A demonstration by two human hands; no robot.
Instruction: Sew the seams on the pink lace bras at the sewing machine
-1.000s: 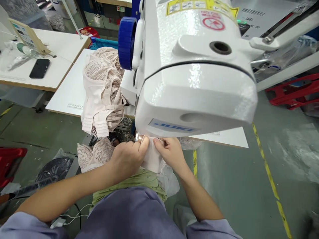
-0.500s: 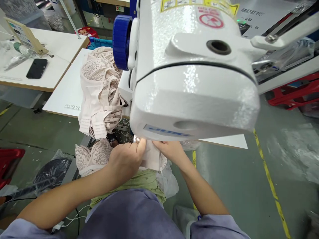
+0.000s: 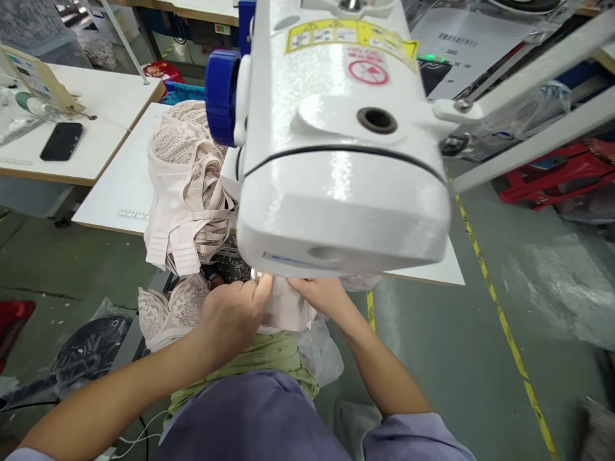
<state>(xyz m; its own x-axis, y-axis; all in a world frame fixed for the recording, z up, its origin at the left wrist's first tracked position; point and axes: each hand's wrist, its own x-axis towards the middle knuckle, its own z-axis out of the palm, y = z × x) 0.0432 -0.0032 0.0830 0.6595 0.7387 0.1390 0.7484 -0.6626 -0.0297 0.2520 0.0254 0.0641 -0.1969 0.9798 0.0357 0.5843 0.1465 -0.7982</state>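
Observation:
Under the head of a white sewing machine (image 3: pixel 336 198), my left hand (image 3: pixel 235 314) is closed on a pale beige bra (image 3: pixel 286 307), its fingertips close to the needle area. My right hand (image 3: pixel 324 298) pinches the same bra from the other side, its fingertips partly covered by the machine head. One lace cup (image 3: pixel 185 301) of beige lingerie hangs to the left of my left hand; whether it belongs to the same piece I cannot tell. The needle and presser foot are hidden from view.
A pile of beige lace bras (image 3: pixel 185 179) lies on the white table (image 3: pixel 113 186) left of the machine. Beyond it, a black phone (image 3: pixel 62 141) rests on another table. A blue handwheel (image 3: pixel 222 97) juts from the machine. Red stools (image 3: pixel 562 169) stand at right.
The view has shifted, so the machine appears farther left and more of its top shows. Both hands keep their hold on the bra with little visible movement.

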